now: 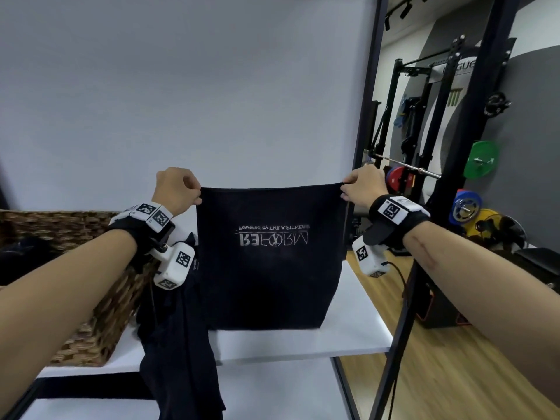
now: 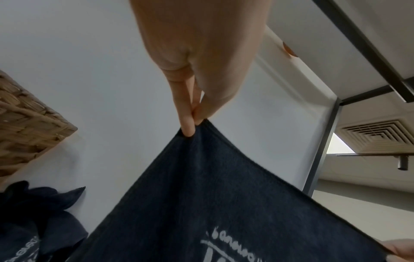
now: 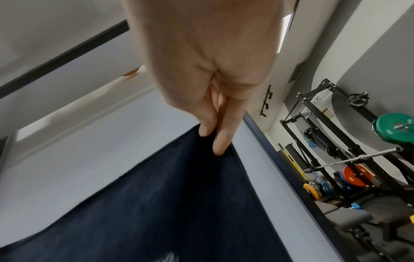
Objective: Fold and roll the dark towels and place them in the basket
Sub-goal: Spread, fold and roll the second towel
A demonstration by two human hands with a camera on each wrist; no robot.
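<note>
A dark navy towel (image 1: 269,268) with white upside-down lettering hangs spread out above the white shelf (image 1: 348,334). My left hand (image 1: 194,194) pinches its top left corner (image 2: 192,131). Its top right corner (image 3: 212,143) is pinched by my right hand (image 1: 345,189). The towel's lower edge reaches the shelf surface. A woven basket (image 1: 75,234) stands at the left on the same shelf, with dark cloth inside it. More dark towels (image 1: 178,344) lie crumpled beside the basket and hang over the shelf's front edge.
A white wall (image 1: 212,86) closes the back. The shelf's black frame post (image 1: 366,116) rises at the right. Beyond it stands a gym rack (image 1: 424,131) with coloured weight plates (image 1: 481,159) over a wooden floor (image 1: 439,374).
</note>
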